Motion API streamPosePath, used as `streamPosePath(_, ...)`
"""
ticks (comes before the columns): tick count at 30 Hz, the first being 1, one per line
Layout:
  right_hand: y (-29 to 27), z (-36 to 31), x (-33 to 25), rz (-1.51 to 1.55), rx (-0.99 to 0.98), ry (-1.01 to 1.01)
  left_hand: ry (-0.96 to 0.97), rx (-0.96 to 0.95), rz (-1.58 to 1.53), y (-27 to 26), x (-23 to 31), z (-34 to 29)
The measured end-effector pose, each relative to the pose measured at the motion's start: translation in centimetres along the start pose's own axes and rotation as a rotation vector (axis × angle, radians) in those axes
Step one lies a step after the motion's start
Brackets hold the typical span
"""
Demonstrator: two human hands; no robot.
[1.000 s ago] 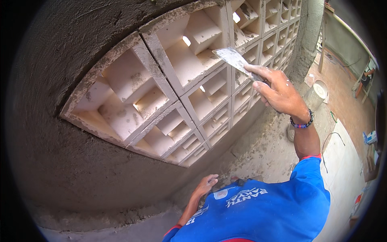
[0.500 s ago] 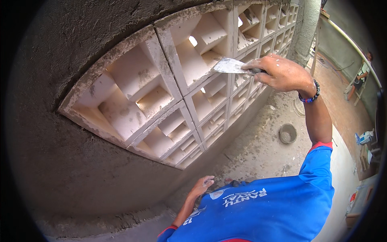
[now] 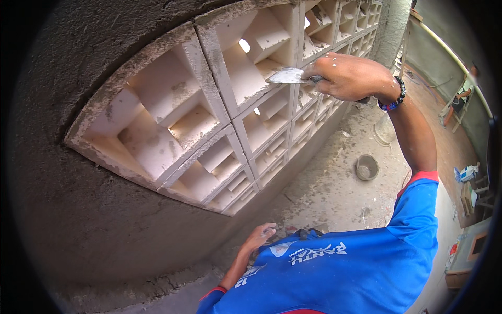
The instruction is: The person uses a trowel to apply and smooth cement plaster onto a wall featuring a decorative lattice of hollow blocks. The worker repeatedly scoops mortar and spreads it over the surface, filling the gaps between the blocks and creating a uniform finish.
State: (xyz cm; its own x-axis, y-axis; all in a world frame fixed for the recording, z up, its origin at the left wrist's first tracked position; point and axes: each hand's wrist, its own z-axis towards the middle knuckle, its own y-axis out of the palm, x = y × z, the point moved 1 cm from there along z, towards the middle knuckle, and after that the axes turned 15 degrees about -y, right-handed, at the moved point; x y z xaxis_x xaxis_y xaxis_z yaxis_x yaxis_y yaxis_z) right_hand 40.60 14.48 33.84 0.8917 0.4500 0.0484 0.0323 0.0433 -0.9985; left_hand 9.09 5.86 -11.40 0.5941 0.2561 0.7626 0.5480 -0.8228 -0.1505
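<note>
My right hand [image 3: 348, 76] is closed round the handle of a putty knife [image 3: 287, 76]. The knife's broad metal blade, smeared pale, points left against the frame of the white ventilation blocks [image 3: 231, 119], near the lower edge of a large opening. Whether the blade touches the block, I cannot tell. Pale specks dot the back of this hand, and a beaded bracelet circles the wrist. Low in the view, my left hand [image 3: 260, 236] hangs beside my blue shirt, its fingers loosely apart and pale at the tips, holding nothing that I can see.
Rough grey plaster wall [image 3: 120, 209] surrounds the blocks. On the spattered floor stand a grey bucket [image 3: 367, 167] and a pale, light-coloured container [image 3: 385, 131]. Another person [image 3: 463, 94] is at the far right by a wooden frame. A white and blue bag [image 3: 467, 173] lies at the right.
My right hand has moved slightly left and up with the putty knife, and the blade shows narrower. The left hand has barely shifted. The whole view has turned a little.
</note>
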Motion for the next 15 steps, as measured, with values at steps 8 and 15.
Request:
streamPosePath(8, 0.4, 0.2, -0.3, 0.031, -0.024, 0.039, 0.051, 0.031, 0.026, 0.0, 1.3, 0.4)
streamPosePath(15, -2.2, -1.1, -1.1, -0.034, -0.108, 0.014, -0.018, 0.004, 0.011, 0.4, 1.2, -0.7)
